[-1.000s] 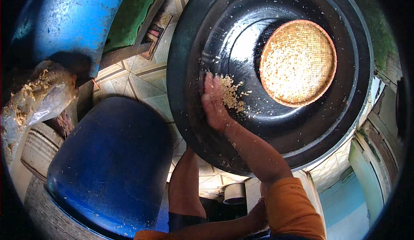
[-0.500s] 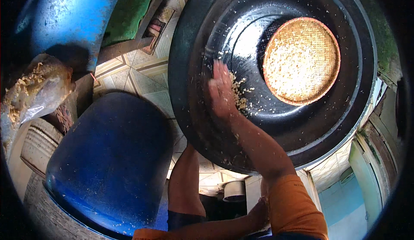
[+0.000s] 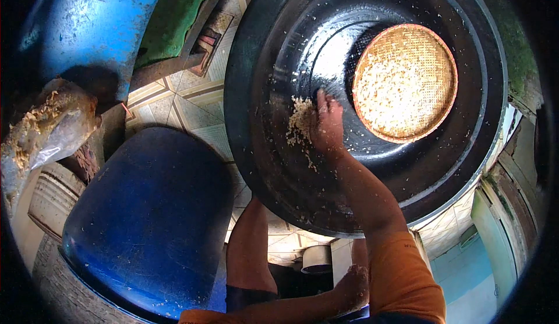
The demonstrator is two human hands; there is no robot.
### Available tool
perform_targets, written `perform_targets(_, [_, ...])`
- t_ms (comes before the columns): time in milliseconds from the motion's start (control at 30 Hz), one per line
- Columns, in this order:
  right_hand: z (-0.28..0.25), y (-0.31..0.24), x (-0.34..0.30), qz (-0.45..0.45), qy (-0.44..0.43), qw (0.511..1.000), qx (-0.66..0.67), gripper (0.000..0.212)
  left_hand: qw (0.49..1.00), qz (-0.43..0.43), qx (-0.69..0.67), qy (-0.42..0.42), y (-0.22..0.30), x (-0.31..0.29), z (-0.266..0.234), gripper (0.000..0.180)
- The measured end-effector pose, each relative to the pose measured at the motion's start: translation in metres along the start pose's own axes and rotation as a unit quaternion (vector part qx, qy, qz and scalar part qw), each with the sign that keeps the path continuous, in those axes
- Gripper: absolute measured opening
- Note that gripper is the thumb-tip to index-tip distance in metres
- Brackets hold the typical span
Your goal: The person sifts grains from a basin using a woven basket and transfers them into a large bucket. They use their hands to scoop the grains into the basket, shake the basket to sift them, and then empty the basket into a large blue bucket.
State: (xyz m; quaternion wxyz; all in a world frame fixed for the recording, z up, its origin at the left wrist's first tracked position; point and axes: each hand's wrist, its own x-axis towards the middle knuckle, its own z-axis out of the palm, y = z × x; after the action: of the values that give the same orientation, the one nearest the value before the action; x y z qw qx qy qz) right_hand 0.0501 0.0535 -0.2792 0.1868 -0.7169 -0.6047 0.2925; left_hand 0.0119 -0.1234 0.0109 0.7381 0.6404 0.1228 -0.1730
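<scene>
Inside a wide black tub (image 3: pixel 407 175), my right hand (image 3: pixel 328 123) is open, its fingers stretched out and low against the inner surface. A small heap of pale, crumbly bits (image 3: pixel 300 121), perhaps split beans or grain, lies right beside it on the left. To the right of the hand, a round woven basket (image 3: pixel 434 79) with a reddish rim stands in the tub, spread with the same pale bits. My left hand (image 3: pixel 354 282) is low down by my leg, outside the tub; its fingers are mostly hidden, so its grip cannot be made out.
A large dark blue drum (image 3: pixel 151 219) stands left of the tub. Behind it are a lighter blue barrel (image 3: pixel 99 21) and a plastic bag (image 3: pixel 55 120) with brownish crumbs. A metal pot (image 3: pixel 317 259) sits below on the tiled floor (image 3: pixel 201 105). Loose bits dot the tub wall.
My right hand has moved right across the tub, from the left of the small heap to its right side. The heap now lies farther left and more spread out. The basket stays put.
</scene>
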Motion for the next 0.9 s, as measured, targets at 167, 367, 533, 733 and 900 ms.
perform_targets(167, [0.015, 0.005, -0.030, -0.061, -0.183, 0.981, -0.002, 0.051, 0.998, 0.012, 0.009, 0.068, -0.007, 0.002, 0.022, 0.035])
perform_targets(367, [0.012, 0.010, -0.033, -0.072, -0.194, 0.978, 0.015, 0.042, 0.994, -0.001, -0.070, -0.084, 0.002, -0.003, -0.026, 0.036])
perform_targets(533, [0.018, 0.004, -0.061, 0.176, 0.025, 0.982, 0.059, 0.035, 0.987, -0.048, -0.136, -0.069, 0.007, -0.011, -0.037, 0.044])
perform_targets(733, [0.049, -0.002, -0.049, 0.549, -0.009, 0.809, 0.209, 0.045, 0.996, -0.015, -0.085, 0.017, 0.001, -0.007, -0.002, 0.048])
perform_targets(900, [0.076, -0.033, -0.003, 0.376, -0.017, 0.921, 0.103, 0.044, 0.855, -0.057, -0.506, 0.101, -0.008, 0.011, 0.070, 0.053])
